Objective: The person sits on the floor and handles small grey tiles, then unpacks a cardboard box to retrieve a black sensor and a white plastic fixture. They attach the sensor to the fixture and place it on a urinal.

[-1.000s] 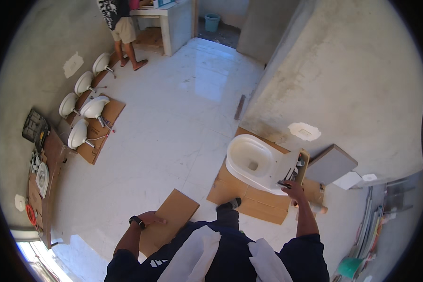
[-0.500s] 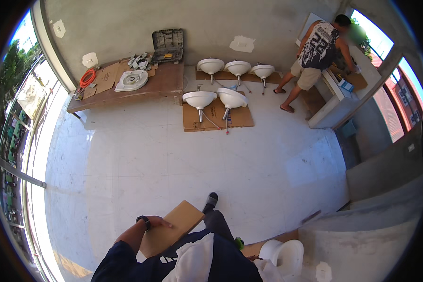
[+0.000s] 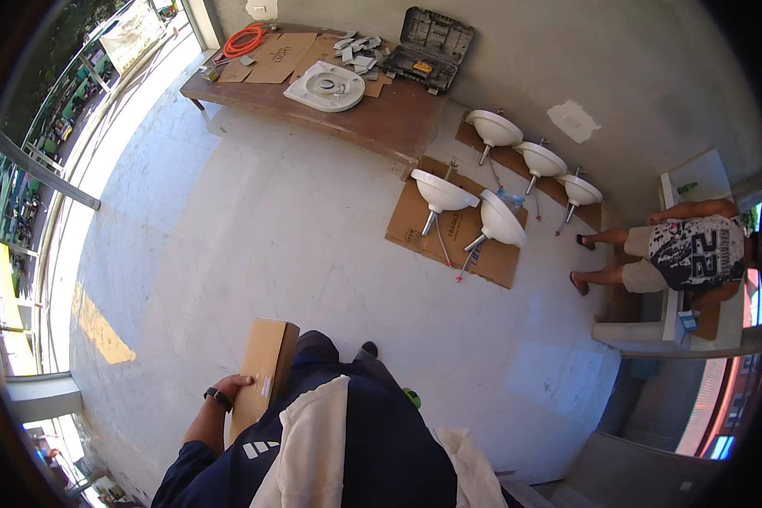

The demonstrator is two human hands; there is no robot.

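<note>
A long, flat brown cardboard box [image 3: 265, 366] is tucked upright against my left side. My left hand [image 3: 231, 389], with a dark watch at its wrist, is closed round the box's outer edge; its fingertips are partly hidden behind the cardboard. My right hand does not show anywhere. A light-coloured cloth [image 3: 313, 440] hangs down over the front of my dark shirt.
Ahead, several white washbasins [image 3: 440, 191] stand on cardboard sheets [image 3: 495, 262]. A low brown table [image 3: 381, 135] holds a toilet-like ceramic piece [image 3: 325, 85], orange hose [image 3: 245, 40] and open tool case [image 3: 430, 51]. At right, a person [image 3: 694, 250] leans over a counter [image 3: 631, 333].
My view has swung to the left, so the basins and the person now lie farther right. The box has turned more upright in my left hand. The white bowl at lower right has left view.
</note>
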